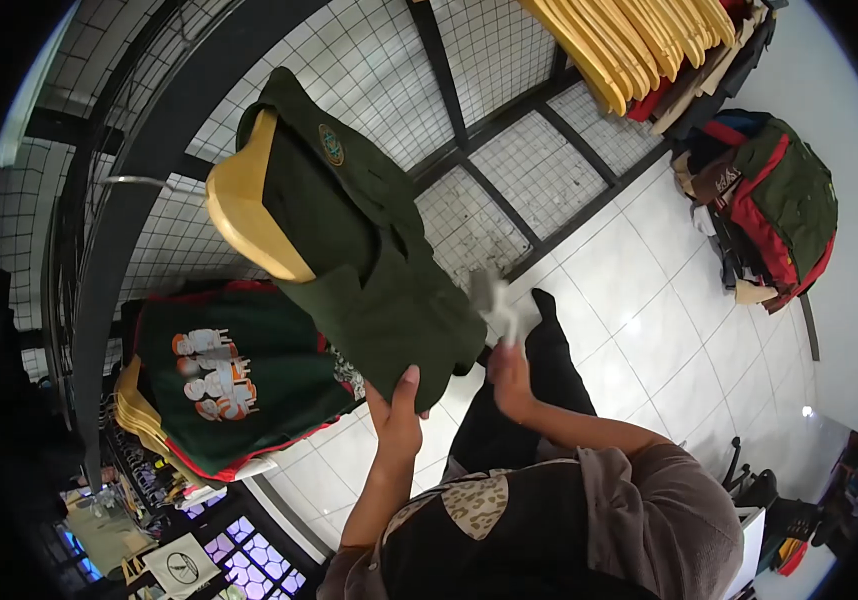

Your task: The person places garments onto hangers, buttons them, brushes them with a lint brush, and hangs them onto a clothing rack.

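A dark green button-up shirt [389, 320] with a round badge hangs on a light wooden hanger [249, 215]. My left hand [399, 420] grips the shirt's lower edge, with the thumb on top of the cloth. Just right of the shirt, my right hand [511, 380] is closed around a whitish-grey object [494, 300]. That object is smeared by motion, so its kind cannot be made out; its upper end is close to the shirt's side. A metal hook [137, 181] sticks out beyond the hanger.
A black rack frame with wire mesh [369, 60] stands ahead. To the left hangs a dark green printed garment [199, 370] among other clothes. Several wooden hangers [629, 45] with clothes are at the upper right, and more garments [779, 200] hang by the right wall.
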A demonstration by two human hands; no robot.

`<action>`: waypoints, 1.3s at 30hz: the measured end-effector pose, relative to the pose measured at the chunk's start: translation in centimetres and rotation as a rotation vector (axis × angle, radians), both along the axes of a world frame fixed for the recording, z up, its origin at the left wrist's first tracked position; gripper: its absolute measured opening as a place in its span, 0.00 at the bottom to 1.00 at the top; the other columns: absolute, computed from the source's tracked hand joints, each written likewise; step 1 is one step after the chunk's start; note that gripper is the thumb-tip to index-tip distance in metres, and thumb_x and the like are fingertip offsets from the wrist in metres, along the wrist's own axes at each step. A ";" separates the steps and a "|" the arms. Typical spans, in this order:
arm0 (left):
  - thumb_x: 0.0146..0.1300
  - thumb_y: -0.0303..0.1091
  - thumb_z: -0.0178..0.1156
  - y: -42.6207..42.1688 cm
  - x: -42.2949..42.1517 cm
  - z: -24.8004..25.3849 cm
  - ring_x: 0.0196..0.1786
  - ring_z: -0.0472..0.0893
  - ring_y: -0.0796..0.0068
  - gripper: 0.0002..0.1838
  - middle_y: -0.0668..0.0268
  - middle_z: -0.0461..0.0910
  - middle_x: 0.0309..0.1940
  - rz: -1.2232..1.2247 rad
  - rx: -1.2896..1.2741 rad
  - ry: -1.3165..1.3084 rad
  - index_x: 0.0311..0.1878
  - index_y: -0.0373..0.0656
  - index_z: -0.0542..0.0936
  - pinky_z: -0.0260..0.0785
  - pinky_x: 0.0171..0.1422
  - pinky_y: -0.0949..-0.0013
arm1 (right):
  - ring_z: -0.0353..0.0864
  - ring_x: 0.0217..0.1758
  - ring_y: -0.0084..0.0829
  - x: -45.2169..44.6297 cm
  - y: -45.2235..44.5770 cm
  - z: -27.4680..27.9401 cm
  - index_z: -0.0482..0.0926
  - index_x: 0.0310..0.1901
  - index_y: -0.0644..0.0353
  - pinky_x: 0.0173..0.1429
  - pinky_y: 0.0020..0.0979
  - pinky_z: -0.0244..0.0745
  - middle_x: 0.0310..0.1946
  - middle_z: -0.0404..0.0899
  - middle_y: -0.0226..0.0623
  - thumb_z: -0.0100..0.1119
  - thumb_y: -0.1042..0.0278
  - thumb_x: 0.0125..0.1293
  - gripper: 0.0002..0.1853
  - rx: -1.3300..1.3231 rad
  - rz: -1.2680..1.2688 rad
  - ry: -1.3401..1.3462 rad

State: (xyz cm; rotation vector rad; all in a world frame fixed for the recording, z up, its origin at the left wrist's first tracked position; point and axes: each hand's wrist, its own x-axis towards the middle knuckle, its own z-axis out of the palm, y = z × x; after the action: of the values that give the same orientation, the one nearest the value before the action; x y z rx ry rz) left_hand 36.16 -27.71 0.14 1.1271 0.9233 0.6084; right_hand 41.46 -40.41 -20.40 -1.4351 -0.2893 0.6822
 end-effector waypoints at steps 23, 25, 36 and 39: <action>0.64 0.69 0.21 1.3 -1.7 -1.8 0.22 0.68 0.80 0.40 0.69 0.75 0.36 0.108 0.128 0.200 0.67 0.49 0.57 0.56 0.16 0.77 | 0.75 0.30 0.59 2.1 -0.1 6.4 0.63 0.48 0.67 0.31 0.48 0.66 0.24 0.72 0.55 0.47 0.61 0.67 0.17 -0.108 0.437 -0.452; 0.65 0.68 0.21 2.2 -2.8 -1.7 0.20 0.67 0.82 0.40 0.69 0.75 0.36 0.088 0.126 0.158 0.67 0.48 0.58 0.55 0.16 0.78 | 0.75 0.30 0.58 3.7 -0.9 5.4 0.63 0.49 0.67 0.31 0.47 0.67 0.24 0.73 0.55 0.47 0.62 0.67 0.17 -0.130 0.504 -0.459; 0.67 0.66 0.27 3.3 -5.5 -2.2 0.16 0.63 0.87 0.37 0.70 0.76 0.34 0.013 0.150 0.114 0.63 0.44 0.63 0.47 0.12 0.80 | 0.71 0.31 0.62 2.3 6.6 4.0 0.60 0.41 0.64 0.31 0.49 0.63 0.23 0.71 0.59 0.43 0.58 0.70 0.15 -0.106 0.523 -0.417; 0.67 0.64 0.30 4.4 -7.1 -1.6 0.39 0.76 0.74 0.38 0.62 0.74 0.49 0.040 0.112 0.157 0.63 0.40 0.62 0.68 0.37 0.74 | 0.72 0.31 0.61 3.9 4.1 -1.0 0.62 0.40 0.63 0.31 0.48 0.64 0.24 0.72 0.58 0.43 0.60 0.70 0.13 -0.351 0.602 -0.396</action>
State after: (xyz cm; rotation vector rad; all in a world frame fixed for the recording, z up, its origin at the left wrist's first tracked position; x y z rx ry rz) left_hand 29.01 -23.30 -1.50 1.2732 1.0593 0.6169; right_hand 45.37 -36.31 -21.37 -1.8368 -0.9772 0.9612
